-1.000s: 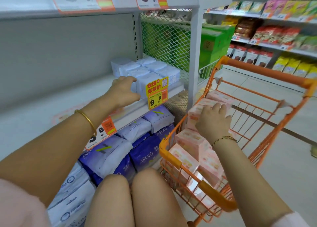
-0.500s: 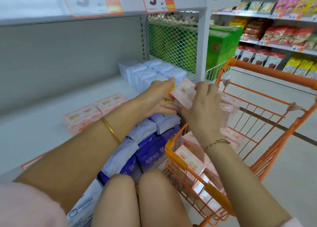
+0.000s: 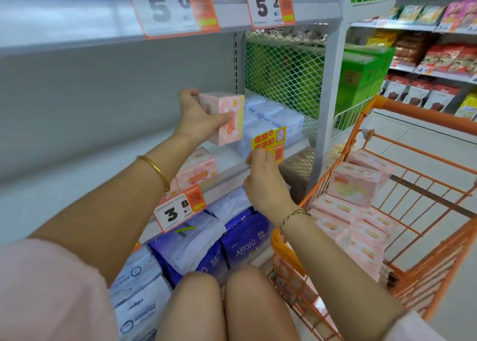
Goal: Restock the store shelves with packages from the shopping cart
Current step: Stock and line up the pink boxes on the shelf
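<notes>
My left hand (image 3: pixel 198 115) grips a pink package (image 3: pixel 227 120) and holds it in the air above the grey shelf (image 3: pixel 108 157). Below it, another pink package (image 3: pixel 197 169) stands on that shelf near the front edge. My right hand (image 3: pixel 265 183) hovers with loosely curled fingers in front of the shelf edge, beside the yellow price tag (image 3: pixel 268 140), and holds nothing. The orange shopping cart (image 3: pixel 423 113) stands at the right with several pink packages (image 3: pixel 353 186) stacked inside.
Pale blue packs (image 3: pixel 273 116) sit at the shelf's right end against a mesh divider (image 3: pixel 284 69). Purple and white Airpro bags (image 3: pixel 242 240) fill the shelf below. A "3.8" price tag (image 3: pixel 179 210) hangs on the shelf edge. Snack shelves (image 3: pixel 433 56) line the aisle at the right.
My left hand took the pink package from both hands and lifted it up over the shelf. My right hand let go and dropped toward the shelf edge.
</notes>
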